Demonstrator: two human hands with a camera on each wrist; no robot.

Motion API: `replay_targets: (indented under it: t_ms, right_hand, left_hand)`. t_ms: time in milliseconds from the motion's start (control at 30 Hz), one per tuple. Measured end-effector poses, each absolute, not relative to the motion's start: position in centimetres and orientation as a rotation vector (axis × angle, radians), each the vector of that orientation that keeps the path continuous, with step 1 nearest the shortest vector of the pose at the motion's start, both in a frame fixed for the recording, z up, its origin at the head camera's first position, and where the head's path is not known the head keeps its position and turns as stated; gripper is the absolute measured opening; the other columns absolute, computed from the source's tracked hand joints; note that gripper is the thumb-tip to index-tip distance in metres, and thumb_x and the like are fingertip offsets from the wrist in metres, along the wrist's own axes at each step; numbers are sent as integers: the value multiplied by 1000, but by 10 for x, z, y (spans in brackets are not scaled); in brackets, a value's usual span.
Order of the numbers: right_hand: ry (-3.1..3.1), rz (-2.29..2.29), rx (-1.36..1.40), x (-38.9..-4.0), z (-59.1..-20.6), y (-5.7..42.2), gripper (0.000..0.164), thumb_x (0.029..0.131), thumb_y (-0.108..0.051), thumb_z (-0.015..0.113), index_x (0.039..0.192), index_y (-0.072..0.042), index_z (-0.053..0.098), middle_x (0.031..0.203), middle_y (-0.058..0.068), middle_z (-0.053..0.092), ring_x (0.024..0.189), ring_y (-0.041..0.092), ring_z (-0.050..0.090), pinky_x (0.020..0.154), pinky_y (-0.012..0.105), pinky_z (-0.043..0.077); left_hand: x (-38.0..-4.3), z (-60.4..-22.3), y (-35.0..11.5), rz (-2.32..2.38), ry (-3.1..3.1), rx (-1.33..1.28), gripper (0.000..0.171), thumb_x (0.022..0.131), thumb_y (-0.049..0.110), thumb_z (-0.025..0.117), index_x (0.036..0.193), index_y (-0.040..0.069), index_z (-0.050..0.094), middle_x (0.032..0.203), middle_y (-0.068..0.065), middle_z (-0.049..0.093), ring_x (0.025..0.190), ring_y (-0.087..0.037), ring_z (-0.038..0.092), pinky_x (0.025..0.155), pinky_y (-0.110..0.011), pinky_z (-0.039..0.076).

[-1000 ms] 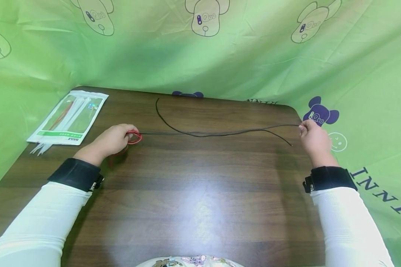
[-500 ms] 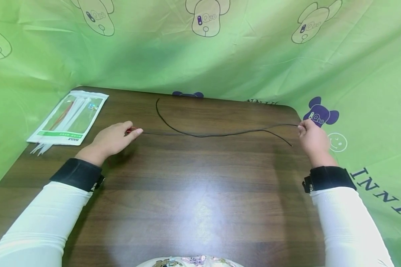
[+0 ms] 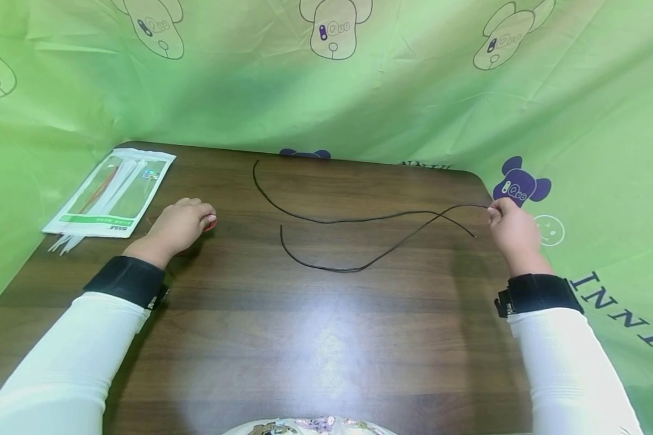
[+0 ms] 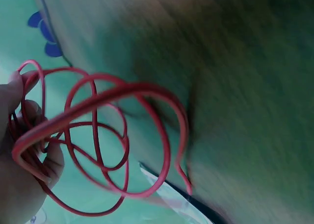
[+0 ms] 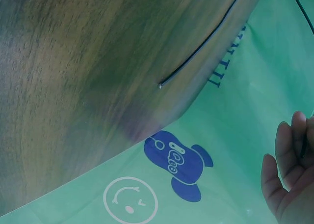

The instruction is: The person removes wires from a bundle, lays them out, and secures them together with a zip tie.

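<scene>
Your left grip (image 3: 179, 226) holds loops of red wire (image 4: 132, 88) above the counter (image 3: 326, 338), near the plastic pouch (image 3: 114, 192). Your right grip (image 3: 514, 231) pinches one end of a black wire (image 3: 337, 270), which curves leftward across the counter and crosses a second black wire (image 3: 329, 222).

A flat, white-edged, green-banded clear plastic pouch (image 3: 111, 193) (thin white strips (image 3: 67, 243) jut from its near end) lies on the brown wood-grain bench (image 3: 326, 326), before a glossy green sheet (image 3: 239, 90) printed with cartoon animal heads.
</scene>
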State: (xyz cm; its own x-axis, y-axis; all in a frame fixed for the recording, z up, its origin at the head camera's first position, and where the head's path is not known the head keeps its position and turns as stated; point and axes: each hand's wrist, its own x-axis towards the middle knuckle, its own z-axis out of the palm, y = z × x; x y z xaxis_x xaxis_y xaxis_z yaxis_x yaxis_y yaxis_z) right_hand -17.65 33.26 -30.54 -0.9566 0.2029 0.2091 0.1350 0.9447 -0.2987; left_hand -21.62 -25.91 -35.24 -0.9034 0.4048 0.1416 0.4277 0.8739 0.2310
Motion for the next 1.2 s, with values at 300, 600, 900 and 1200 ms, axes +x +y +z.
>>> replay_targets:
  t_ms: [300,600,900,1200]
  right_hand:
    - [-2863,444,-197,-176,-307,329,23,103,-17,41,109,3,51,96,28,60,79,44,55,67,55,40]
    - [-2820,434,-141,-174,-310,326,19,102,-16,44,106,1,53,91,26,62,75,44,57,64,56,41]
    - [-2817,424,-169,-171,-310,333,20,102,-16,45,106,1,54,92,26,63,78,45,58,66,57,41]
    - [-2820,435,-164,-169,-310,336,17,102,-15,46,104,1,53,91,25,63,74,42,58,64,54,42]
  left_hand:
    - [-240,-364,-266,-273,-2966,-605,11,95,10,57,92,0,61,88,-19,57,91,-42,50,77,-55,40]
    - [-246,-375,-279,-232,-3030,-522,20,93,10,57,105,-6,61,100,-27,54,100,-46,46,85,-59,38]
    - [-244,-366,-263,-189,-2969,-562,52,86,18,60,132,-1,48,134,-30,39,129,-47,27,104,-71,6]
    - [-220,-372,-170,-149,-2637,-1267,34,84,-10,57,118,-6,61,124,-23,58,120,-39,51,104,-51,38]
